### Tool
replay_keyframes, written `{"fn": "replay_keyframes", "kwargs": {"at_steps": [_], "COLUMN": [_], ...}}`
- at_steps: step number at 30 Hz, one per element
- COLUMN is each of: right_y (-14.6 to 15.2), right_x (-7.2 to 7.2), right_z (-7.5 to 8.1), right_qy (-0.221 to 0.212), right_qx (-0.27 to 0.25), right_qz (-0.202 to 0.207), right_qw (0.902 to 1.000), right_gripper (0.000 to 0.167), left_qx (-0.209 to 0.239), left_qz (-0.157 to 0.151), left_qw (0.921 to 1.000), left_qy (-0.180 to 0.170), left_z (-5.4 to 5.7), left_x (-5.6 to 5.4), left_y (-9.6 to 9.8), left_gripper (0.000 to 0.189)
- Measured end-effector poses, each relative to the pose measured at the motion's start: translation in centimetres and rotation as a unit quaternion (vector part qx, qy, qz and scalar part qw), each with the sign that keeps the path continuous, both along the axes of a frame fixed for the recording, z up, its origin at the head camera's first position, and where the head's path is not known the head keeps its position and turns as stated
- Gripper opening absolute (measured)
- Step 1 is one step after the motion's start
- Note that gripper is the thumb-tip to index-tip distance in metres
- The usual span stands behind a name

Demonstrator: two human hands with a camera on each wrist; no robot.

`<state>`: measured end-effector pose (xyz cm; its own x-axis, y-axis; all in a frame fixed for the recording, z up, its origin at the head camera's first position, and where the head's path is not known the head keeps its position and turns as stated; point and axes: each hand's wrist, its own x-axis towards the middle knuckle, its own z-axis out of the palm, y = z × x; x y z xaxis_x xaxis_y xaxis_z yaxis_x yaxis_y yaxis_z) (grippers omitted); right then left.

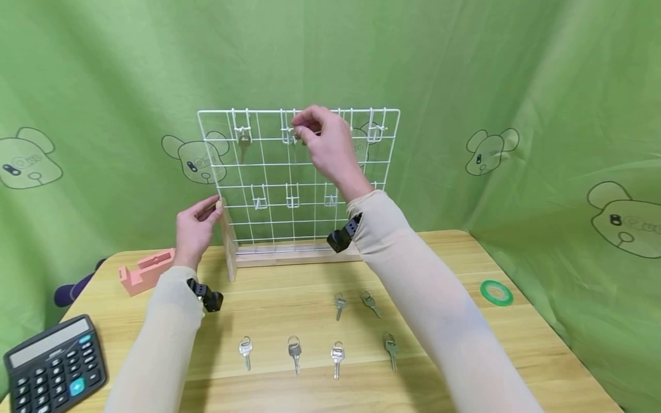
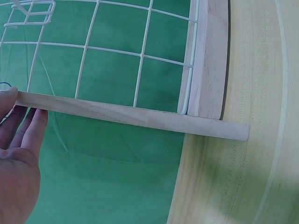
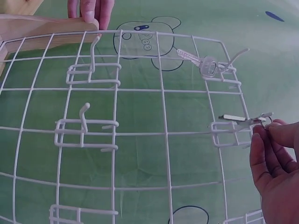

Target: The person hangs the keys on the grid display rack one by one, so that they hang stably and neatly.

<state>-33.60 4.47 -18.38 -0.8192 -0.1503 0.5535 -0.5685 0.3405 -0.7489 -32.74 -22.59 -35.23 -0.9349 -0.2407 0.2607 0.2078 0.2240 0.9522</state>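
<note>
1. Head view: the hands are well apart. The left hand [image 1: 196, 226] pinches the wooden post [image 1: 228, 241] of the wire rack [image 1: 304, 184], probably to steady it. The right hand [image 1: 330, 140] is up at the top row, largely hiding what it pinches. Six loose keys [image 1: 337, 354] lie spread on the table [image 1: 284, 390], perhaps so each lifts easily; a hanging key [image 1: 244, 141] is on the top-left hook.
2. Left wrist view: thumb and fingers close round the post's end, a spot that seems chosen to brace the rack without touching the wires.
3. Right wrist view: thumb and fingers pinch the ring [image 3: 264, 122] of the held key [image 3: 238, 122], apparently leaving its body free beside the hook. That key looks metallic, thin and nearly edge-on; whether its ring is over the hook tip, I cannot tell.
</note>
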Motion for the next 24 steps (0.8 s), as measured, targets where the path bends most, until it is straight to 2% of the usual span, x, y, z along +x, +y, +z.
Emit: {"fn": "replay_keyframes", "kwargs": {"at_steps": [10, 17, 24], "right_y": [0.2, 0.4, 1.2], "right_x": [-0.5, 0.0, 0.7], "right_z": [-0.4, -1.5, -2.9], "right_qy": [0.006, 0.022, 0.039], "right_qx": [0.028, 0.058, 0.054], "right_qz": [-0.008, -0.022, 0.001], "right_qw": [0.9996, 0.9978, 0.9978], "right_gripper": [0.013, 0.013, 0.013], "left_qx": [0.001, -0.001, -0.001], "left_qz": [-0.001, -0.003, -0.004], "left_qw": [1.0, 1.0, 1.0], "left_qy": [-0.002, -0.002, -0.001], "left_z": [0.0, 0.0, 0.1], "left_x": [-0.1, 0.0, 0.0], "left_y": [0.1, 0.1, 0.1], "left_gripper": [0.041, 0.041, 0.041]}}
